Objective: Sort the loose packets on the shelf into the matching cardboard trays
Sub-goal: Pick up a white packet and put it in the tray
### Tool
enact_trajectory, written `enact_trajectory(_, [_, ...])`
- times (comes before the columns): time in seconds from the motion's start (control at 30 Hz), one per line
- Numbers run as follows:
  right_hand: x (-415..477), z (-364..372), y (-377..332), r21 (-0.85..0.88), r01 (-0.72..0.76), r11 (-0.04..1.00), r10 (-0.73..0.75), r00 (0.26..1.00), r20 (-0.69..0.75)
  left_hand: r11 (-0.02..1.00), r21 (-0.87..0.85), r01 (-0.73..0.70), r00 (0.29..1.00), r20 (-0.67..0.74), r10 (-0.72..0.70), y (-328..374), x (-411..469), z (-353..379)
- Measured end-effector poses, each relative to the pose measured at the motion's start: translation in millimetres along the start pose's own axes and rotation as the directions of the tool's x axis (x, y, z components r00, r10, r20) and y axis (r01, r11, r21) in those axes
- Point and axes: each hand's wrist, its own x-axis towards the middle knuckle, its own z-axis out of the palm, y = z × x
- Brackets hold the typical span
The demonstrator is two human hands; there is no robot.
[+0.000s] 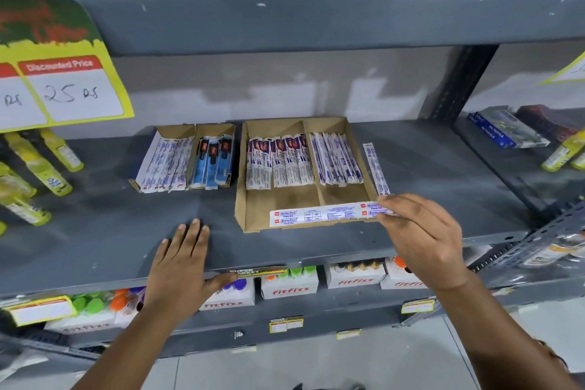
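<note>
My right hand (421,237) pinches the right end of a long white packet (323,215) with blue and red print, held crosswise over the front of the large cardboard tray (253,215). That tray has two compartments, each with a row of white and purple packets (278,161) at the back. One loose white packet (376,169) lies on the shelf just right of the tray. A smaller tray (177,133) to the left holds white packets in one half and blue packets (212,161) in the other. My left hand (180,266) lies flat and empty on the shelf's front.
The grey metal shelf (443,168) has yellow bottles (38,168) at its left end and boxes (509,130) beyond an upright at the right. A yellow price sign (63,79) hangs at upper left. White fitfizz boxes (289,286) stand on the shelf below.
</note>
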Motion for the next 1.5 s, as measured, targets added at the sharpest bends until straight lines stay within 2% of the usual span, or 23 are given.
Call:
enact_trajectory(0.13, [5.8, 4.1, -9.0, 0.118, -0.165, 0.979, 0.154, 0.984, 0.093, 1.0, -0.011, 0.001, 1.0, 0.014, -0.001, -1.1, 1.4, 0.4])
enact_trajectory(0.17, [11.2, 2.8, -11.7, 0.138, -0.296, 0.945, 0.272, 0.948, 0.168, 1.0, -0.014, 0.003, 1.0, 0.017, -0.003, -0.8, 1.8, -0.3])
enact_trajectory(0.2, [19.0, 2.1, -15.9, 0.151, -0.446, 0.882, 0.399, 0.879, 0.261, 1.0, -0.018, 0.006, 1.0, 0.02, -0.006, -0.7, 1.9, -0.6])
enact_trajectory(0.23, [23.1, 4.4, -19.3, 0.143, -0.522, 0.841, 0.457, 0.827, 0.327, 1.0, -0.021, 0.006, 1.0, 0.026, -0.006, 0.2, 1.9, -1.9])
enact_trajectory(0.27, [29.3, 9.4, -23.9, 0.132, -0.556, 0.821, 0.482, 0.798, 0.361, 1.0, -0.023, 0.005, 1.0, 0.024, -0.004, -0.7, 0.9, -3.2])
enact_trajectory(0.33, [40.0, 21.7, -30.5, 0.144, -0.556, 0.819, 0.475, 0.796, 0.376, 1.0, -0.01, -0.007, 1.0, 0.026, 0.007, -2.1, 0.7, -1.9])
enact_trajectory(0.47, [85.6, 60.3, -43.2, 0.252, -0.44, 0.862, 0.362, 0.882, 0.301, 1.0, -0.007, -0.022, 1.0, 0.015, 0.022, -3.6, 1.2, -3.6])
enact_trajectory(0.53, [109.3, 88.4, -45.9, 0.249, -0.274, 0.929, 0.225, 0.952, 0.208, 0.999, -0.02, -0.034, 0.999, 0.017, 0.034, -3.1, 1.1, -5.1])
enact_trajectory(0.57, [118.3, 107.9, -46.7, 0.187, -0.157, 0.97, 0.135, 0.983, 0.126, 0.999, -0.015, -0.043, 0.999, 0.01, 0.044, -3.2, 0.5, -5.4])
enact_trajectory(0.6, [129.9, 127.9, -49.9, 0.157, -0.128, 0.979, 0.115, 0.989, 0.092, 0.999, -0.011, -0.049, 0.999, 0.003, 0.049, -3.7, -0.5, -5.7])
enact_trajectory(0.67, [154.3, 160.3, -56.1, 0.201, -0.171, 0.964, 0.152, 0.982, 0.109, 0.998, -0.02, -0.06, 0.998, -0.006, 0.06, -3.3, -0.8, -6.4])
enact_trajectory(0.77, [186.7, 199.4, -77.2, 0.212, -0.064, 0.975, 0.03, 0.987, 0.16, 0.998, -0.017, -0.06, 0.998, 0.015, 0.06, -4.4, -0.9, -9.3])
enact_trajectory(0.83, [202.1, 226.0, -94.6, 0.091, 0.042, 0.995, -0.067, 0.954, 0.294, 0.998, -0.028, -0.059, 0.998, 0.019, 0.059, -4.7, -0.6, -10.4])
enact_trajectory(0.9, [207.5, 253.2, -105.9, -0.065, 0.069, 0.996, -0.028, 0.868, 0.496, 0.998, -0.043, -0.054, 0.998, 0.014, 0.055, -5.5, 0.3, -9.4])
enact_trajectory(0.93, [209.7, 266.5, -108.7, -0.073, 0.045, 0.996, 0.005, 0.817, 0.576, 0.997, -0.045, -0.055, 0.998, 0.008, 0.055, -5.5, 1.1, -8.7])
enact_trajectory(0.97, [213.9, 277.1, -115.7, -0.061, -0.007, 0.998, 0.042, 0.797, 0.603, 0.998, -0.042, -0.054, 0.999, 0.005, 0.054, -7.4, 1.8, -7.2])
enact_trajectory(1.03, [212.7, 291.9, -123.4, -0.112, 0.124, 0.986, -0.009, 0.709, 0.705, 0.997, -0.033, -0.062, 0.998, 0.0, 0.062, -8.6, 3.4, -5.6])
enact_trajectory(1.07, [211.1, 296.2, -128.3, -0.095, 0.114, 0.989, -0.004, 0.659, 0.752, 0.997, -0.029, -0.068, 0.998, -0.005, 0.067, -10.0, 3.9, -4.4])
enact_trajectory(1.13, [207.2, 298.7, -136.9, -0.146, 0.131, 0.981, 0.031, 0.635, 0.772, 0.997, -0.023, -0.077, 0.997, -0.019, 0.077, -11.3, 4.3, -2.0])
enact_trajectory(1.23, [203.6, 306.1, -138.2, -0.132, 0.183, 0.974, -0.013, 0.63, 0.776, 0.996, -0.027, -0.085, 0.996, -0.022, 0.084, -12.5, 5.1, 0.2])
enact_trajectory(1.4, [196.9, 306.1, -124.2, -0.08, 0.073, 0.994, 0.036, 0.474, 0.88, 0.997, -0.017, -0.079, 0.997, 0.001, 0.079, -14.7, 3.2, 0.9])
enact_trajectory(1.5, [192.7, 305.1, -115.0, -0.052, -0.006, 0.999, 0.048, 0.507, 0.861, 0.988, -0.07, -0.136, 0.991, -0.001, 0.136, -23.0, -5.0, -2.6])
